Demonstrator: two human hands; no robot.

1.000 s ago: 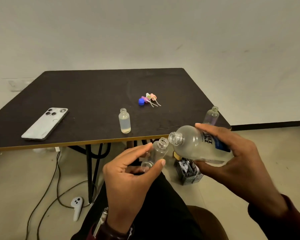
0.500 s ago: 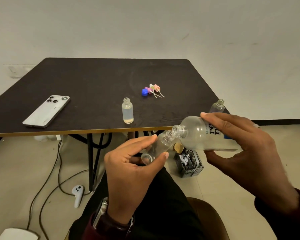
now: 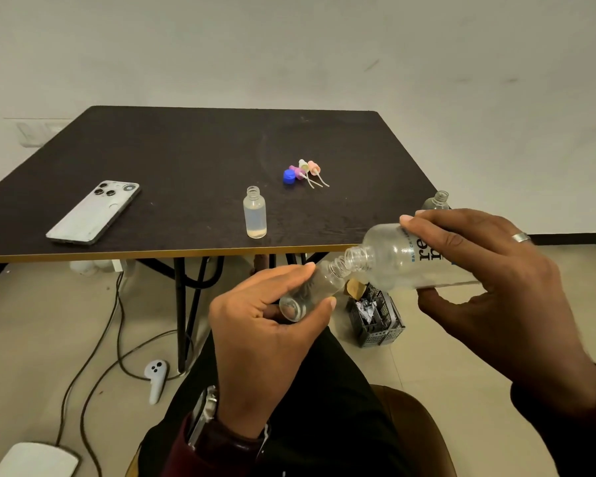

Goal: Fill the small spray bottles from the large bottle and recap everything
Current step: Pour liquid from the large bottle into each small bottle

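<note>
Now the large bottle (image 3: 406, 256), gripped in the right hand (image 3: 489, 280), has tipped down, mouth meeting the small spray bottle (image 3: 312, 287) pinched in left hand (image 3: 265, 335) fingers above the lap. Pour looks about to start; caps (image 3: 303, 172) wait on table (image 3: 186, 160).

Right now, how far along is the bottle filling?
One small bottle on the table looks filled. The left hand tilts a second to the large bottle in the right hand. A third waits; all caps remain off.

Large bottle (image 3: 406, 258) in right hand (image 3: 489, 280), mouth against small bottle (image 3: 310, 290).
</note>
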